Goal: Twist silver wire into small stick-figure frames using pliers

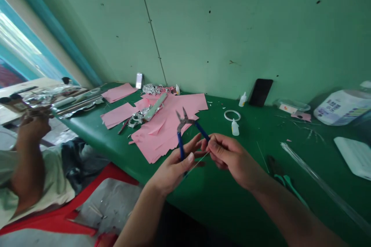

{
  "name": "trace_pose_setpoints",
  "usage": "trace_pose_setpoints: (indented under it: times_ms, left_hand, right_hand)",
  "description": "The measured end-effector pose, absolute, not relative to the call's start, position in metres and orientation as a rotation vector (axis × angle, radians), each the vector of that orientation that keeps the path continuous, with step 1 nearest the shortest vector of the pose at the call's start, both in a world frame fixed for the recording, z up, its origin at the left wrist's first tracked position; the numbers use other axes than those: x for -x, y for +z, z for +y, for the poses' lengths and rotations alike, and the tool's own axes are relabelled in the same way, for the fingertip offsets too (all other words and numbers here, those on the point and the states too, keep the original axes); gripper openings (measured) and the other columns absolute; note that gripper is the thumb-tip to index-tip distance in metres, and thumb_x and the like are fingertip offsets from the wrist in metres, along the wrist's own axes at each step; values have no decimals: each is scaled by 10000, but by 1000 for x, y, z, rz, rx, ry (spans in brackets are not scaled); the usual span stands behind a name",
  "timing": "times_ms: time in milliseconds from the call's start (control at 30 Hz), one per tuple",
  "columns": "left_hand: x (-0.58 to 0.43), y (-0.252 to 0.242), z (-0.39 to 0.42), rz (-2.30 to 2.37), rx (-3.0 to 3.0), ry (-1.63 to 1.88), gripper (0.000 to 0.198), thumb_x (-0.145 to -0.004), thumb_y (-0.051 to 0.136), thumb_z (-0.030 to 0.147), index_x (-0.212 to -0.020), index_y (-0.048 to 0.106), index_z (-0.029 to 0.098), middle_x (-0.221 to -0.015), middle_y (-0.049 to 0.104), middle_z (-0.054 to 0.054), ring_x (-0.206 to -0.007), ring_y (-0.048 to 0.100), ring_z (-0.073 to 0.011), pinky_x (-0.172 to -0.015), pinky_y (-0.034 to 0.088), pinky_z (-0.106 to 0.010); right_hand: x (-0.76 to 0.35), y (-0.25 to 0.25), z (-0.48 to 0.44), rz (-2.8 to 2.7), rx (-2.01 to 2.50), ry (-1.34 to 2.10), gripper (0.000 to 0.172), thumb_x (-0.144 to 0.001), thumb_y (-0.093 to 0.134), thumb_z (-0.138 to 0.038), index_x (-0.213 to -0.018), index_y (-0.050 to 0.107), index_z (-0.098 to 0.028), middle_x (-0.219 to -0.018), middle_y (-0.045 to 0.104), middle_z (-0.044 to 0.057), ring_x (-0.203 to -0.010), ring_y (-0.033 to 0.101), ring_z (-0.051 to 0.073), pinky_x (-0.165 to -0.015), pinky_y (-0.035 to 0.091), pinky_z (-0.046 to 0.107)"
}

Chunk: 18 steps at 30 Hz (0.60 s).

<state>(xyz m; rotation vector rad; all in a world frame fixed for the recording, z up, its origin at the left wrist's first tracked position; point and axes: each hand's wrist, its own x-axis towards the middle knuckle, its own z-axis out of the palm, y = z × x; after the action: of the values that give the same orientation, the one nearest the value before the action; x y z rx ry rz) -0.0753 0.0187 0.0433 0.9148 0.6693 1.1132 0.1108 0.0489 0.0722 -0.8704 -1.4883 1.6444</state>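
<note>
A pair of pliers (183,122) with blue handles is held in my left hand (173,170), its jaws apart and pointing up and away from me. One handle lies along the left fingers; the other reaches to the fingertips of my right hand (228,153). A thin wire (198,161) runs from the pinched right fingers down past my left thumb. Whether the right fingers also grip the handle I cannot tell. Both hands are above the green table (214,189). Beyond them lie sheets of pink paper (162,133).
Scissors (285,179) and a bundle of thin clear rods (315,181) lie at right. Farther back are small glue bottles (235,127), a white ring (232,115), a phone (261,92), and a large jug (339,107). Another person's hand (34,126) works at left.
</note>
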Motion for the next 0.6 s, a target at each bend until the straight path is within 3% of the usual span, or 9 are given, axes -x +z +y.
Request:
trace_pose_setpoints:
  times_ms: [100, 200, 267, 367, 433, 500, 600]
  left_hand:
    - [60, 45, 18, 538, -814, 1162, 406, -910, 572, 395, -1296, 586, 269, -1439, 483, -90, -1255, 489, -300, -980, 441, -438]
    - [42, 46, 12, 461, -701, 1304, 446, -913, 534, 422, -1325, 560, 254, -1419, 504, -96, -1307, 439, -317, -1038, 396, -481]
    - [39, 44, 9, 433, -644, 1382, 447, -911, 515, 425, -1323, 557, 257, -1351, 552, -98, -1302, 443, -322, -1043, 389, -499]
    - [47, 37, 10, 431, -583, 1511, 406, -900, 533, 397, -1293, 564, 303, -1198, 611, -69, -1196, 528, -301, -1000, 426, -495]
    - [55, 30, 10, 509, -603, 1588, 394, -879, 580, 345, -1272, 567, 321, -1124, 610, -46, -1045, 595, -257, -946, 461, -470]
    - [62, 25, 9, 686, -691, 1604, 394, -874, 605, 298, -1266, 567, 309, -1111, 595, -42, -928, 608, -209, -888, 482, -420]
    - [65, 23, 3, 935, -922, 1532, 383, -899, 594, 297, -1279, 562, 261, -1157, 573, -72, -896, 593, -189, -824, 470, -354]
  right_hand:
    - [-117, 74, 50, -1641, 888, 1644, 355, -917, 530, -481, -715, 481, -194, -593, 389, -53, -519, 335, 88, -471, 261, 241]
    - [-123, 73, 49, -1783, 883, 1540, 345, -922, 541, -453, -698, 493, -196, -685, 515, -13, -645, 487, 119, -588, 392, 256]
    - [-127, 72, 48, -1742, 837, 1530, 304, -910, 572, -438, -725, 540, -199, -898, 635, 43, -870, 598, 171, -757, 470, 300]
    - [-135, 71, 48, -1479, 787, 1498, 234, -876, 646, -380, -742, 565, -206, -1226, 636, 72, -1158, 584, 218, -969, 463, 370]
    - [-139, 71, 50, -1312, 726, 1525, 228, -852, 687, -331, -722, 548, -205, -1170, 684, 73, -1119, 627, 221, -975, 485, 409]
    - [-141, 71, 53, -1203, 661, 1606, 230, -835, 709, -305, -714, 541, -205, -954, 747, 58, -941, 700, 213, -878, 548, 420]
    - [-140, 71, 56, -1191, 658, 1633, 175, -811, 735, -290, -754, 600, -195, -725, 729, 18, -700, 701, 166, -702, 574, 329]
